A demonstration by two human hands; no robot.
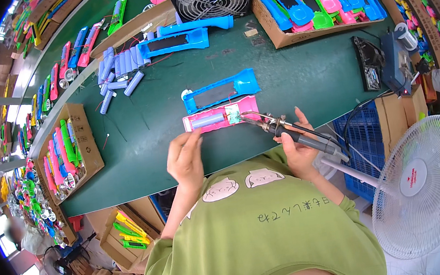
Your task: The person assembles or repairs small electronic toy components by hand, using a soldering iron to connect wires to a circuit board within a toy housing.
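A pink plastic casing (250, 103) lies on the green table in front of me. In it are a light-purple cylindrical battery cell (208, 121) and a small green circuit board (233, 113). My left hand (184, 155) pinches the near edge of the casing, below the cell. A soldering iron (304, 137) with a metal solder-feed guide is gripped in my right hand (299, 148); its tip points at the board, and I cannot tell whether it touches. Just beyond lies a blue casing (246, 82) with a dark panel, against the pink one.
Loose purple cells (125, 62) with wires are at the back left, beside blue casings (174, 43). A black fan (212, 0) and a cardboard box (295, 37) of coloured casings stand behind. A blue soldering station (397, 63) is at right, a white fan (423, 185) below it.
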